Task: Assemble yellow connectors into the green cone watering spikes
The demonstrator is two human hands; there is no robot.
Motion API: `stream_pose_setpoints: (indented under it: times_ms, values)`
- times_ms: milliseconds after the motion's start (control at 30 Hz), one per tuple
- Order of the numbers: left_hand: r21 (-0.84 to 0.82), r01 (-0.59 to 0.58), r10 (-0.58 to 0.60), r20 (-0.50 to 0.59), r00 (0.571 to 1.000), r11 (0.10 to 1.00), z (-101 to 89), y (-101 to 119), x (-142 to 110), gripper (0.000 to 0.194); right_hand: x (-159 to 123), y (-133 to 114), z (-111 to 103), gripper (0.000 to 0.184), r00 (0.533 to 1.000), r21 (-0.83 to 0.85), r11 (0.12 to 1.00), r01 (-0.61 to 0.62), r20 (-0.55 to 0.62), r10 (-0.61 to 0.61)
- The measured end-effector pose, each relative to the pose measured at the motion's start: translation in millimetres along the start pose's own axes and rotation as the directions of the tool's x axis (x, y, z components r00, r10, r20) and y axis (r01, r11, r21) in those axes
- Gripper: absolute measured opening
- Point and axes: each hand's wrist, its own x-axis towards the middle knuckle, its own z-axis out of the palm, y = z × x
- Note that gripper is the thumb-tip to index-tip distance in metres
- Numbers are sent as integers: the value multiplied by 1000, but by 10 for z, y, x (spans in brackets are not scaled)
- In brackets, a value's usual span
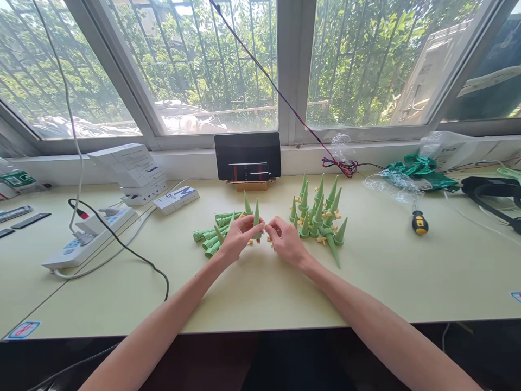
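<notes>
My left hand (238, 236) is closed around a green cone-shaped spike (256, 215) that stands point up on the pale green table (260, 288). My right hand (287, 239) pinches a small yellow piece (269, 237) right next to that spike. To the left lies a heap of green spikes on their sides (211, 236). To the right, several green spikes stand upright in a cluster (317, 212), with small yellow pieces among them. One spike (334, 251) lies flat near my right wrist.
A dark tablet on a stand (248, 155) leans against the window sill. A white power strip (87, 236) with cables and stacked white boxes (130, 171) sit at the left. A yellow-black screwdriver (419, 221), plastic bags and black headphones (494, 198) lie at the right.
</notes>
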Motion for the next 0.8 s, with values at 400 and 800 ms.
stream_pose_setpoints:
  times_ms: [400,800]
  values:
    - [42,-7,4,54,999,999,-17,-33,6,33,29,24,3,42,999,-107,994,13,-29,-16]
    - [-28,31,-29,71,997,999,-20,-34,25,37,18,31,12,50,999,-40,999,14,-41,-16]
